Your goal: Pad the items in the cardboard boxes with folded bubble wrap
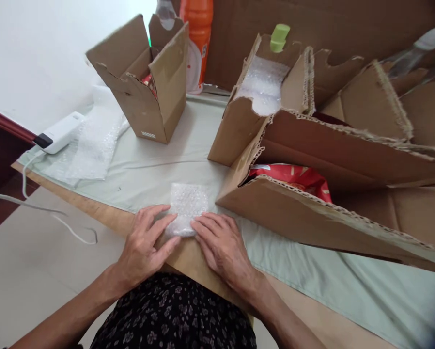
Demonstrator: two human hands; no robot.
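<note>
A small square of bubble wrap (189,202) lies at the table's front edge, its near side rolled or folded into a thicker band. My left hand (149,241) rests at its left side, fingers spread, the fingertips touching the plastic. From the right, my right hand (219,241) lies flat, with its fingertips on the near right corner of the wrap. Whether anything is inside the folded part cannot be made out.
A box with red packets (166,82) stands at the back left, beside an orange bottle (199,29). Loose bubble wrap (96,140) and a white power strip (63,132) lie at left. Cardboard compartments (312,218) fill the right, holding bubble wrap sheets (263,82) and a red bag (293,178).
</note>
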